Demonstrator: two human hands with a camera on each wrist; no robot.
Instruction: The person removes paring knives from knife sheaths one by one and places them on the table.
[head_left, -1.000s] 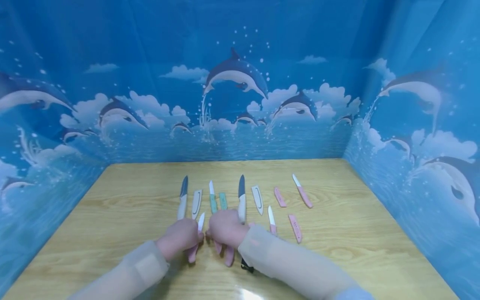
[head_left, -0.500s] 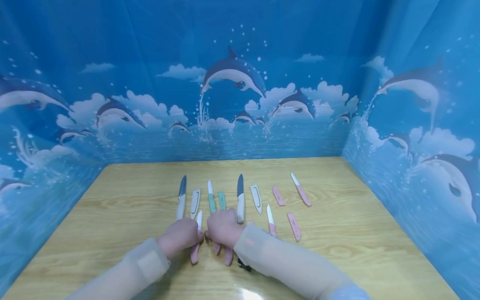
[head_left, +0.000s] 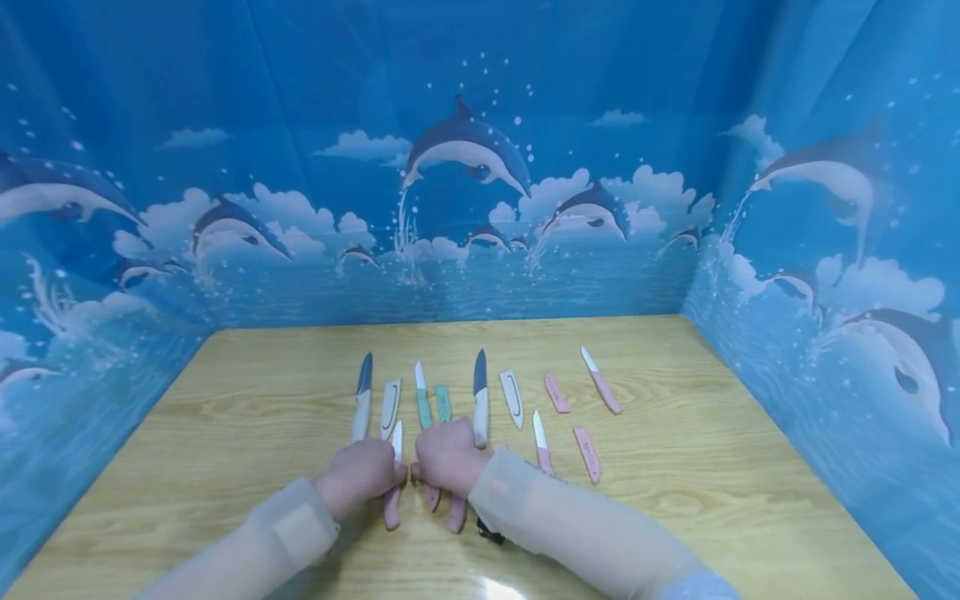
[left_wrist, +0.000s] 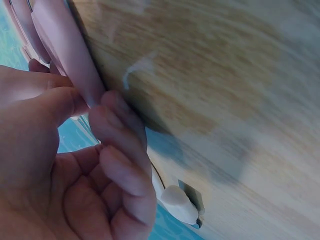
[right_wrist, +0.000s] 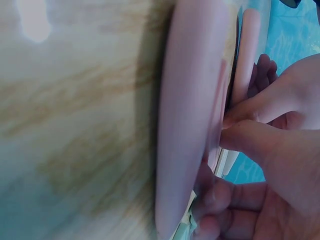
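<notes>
In the head view my left hand [head_left: 363, 471] pinches a pink-handled knife [head_left: 392, 507], its pale blade pointing away from me. Thumb and fingertips meet on that pink handle [left_wrist: 70, 55] in the left wrist view. Close by on the right, my right hand [head_left: 450, 454] pinches a pink blade sheath [head_left: 433, 498], mostly hidden under the fingers. Another pink knife handle [head_left: 456, 514] lies right beside this sheath; its blade is covered by the hand. That handle [right_wrist: 190, 115] fills the foreground of the right wrist view, with the pinched sheath [right_wrist: 218, 110] behind it.
Beyond the hands lie a white-handled knife [head_left: 362, 414], a white sheath [head_left: 390, 408], a green knife [head_left: 423, 407], a green sheath [head_left: 444, 403], another white-handled knife [head_left: 481, 412] and sheath [head_left: 512, 398]. Pink knives [head_left: 606, 393] and sheaths [head_left: 587, 454] lie right. A small black object [head_left: 490, 532] sits near the right sleeve.
The knife in my left hand has turned slightly, from slanting to pointing nearly straight away from me. My right hand has hardly moved, and the other knives and sheaths lie as before.
</notes>
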